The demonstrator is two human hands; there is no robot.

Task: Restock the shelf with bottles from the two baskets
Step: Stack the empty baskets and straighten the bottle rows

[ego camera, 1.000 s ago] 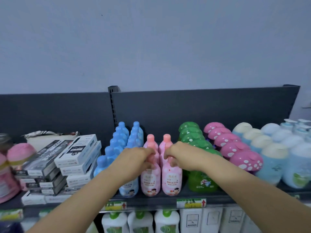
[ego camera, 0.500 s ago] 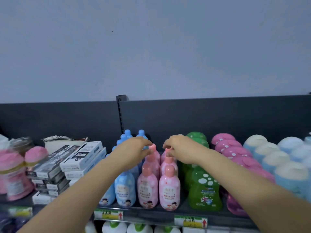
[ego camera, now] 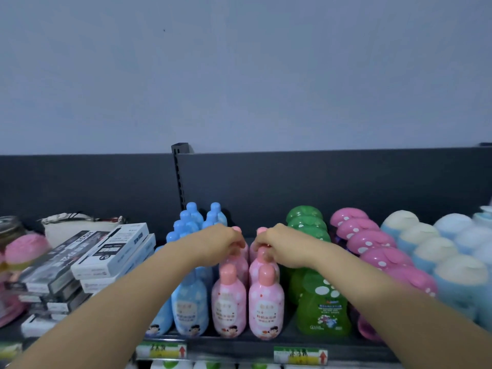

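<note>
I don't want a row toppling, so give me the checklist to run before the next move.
1. Left hand curled on the left pink bottle behind the front row: ok.
2. Right hand curled on the right pink bottle: ok.
3. Front pink bottles upright: ok.
4. Right forearm clear of the green bottles: cannot tell.
5. Free space behind the pink rows: cannot tell.
</note>
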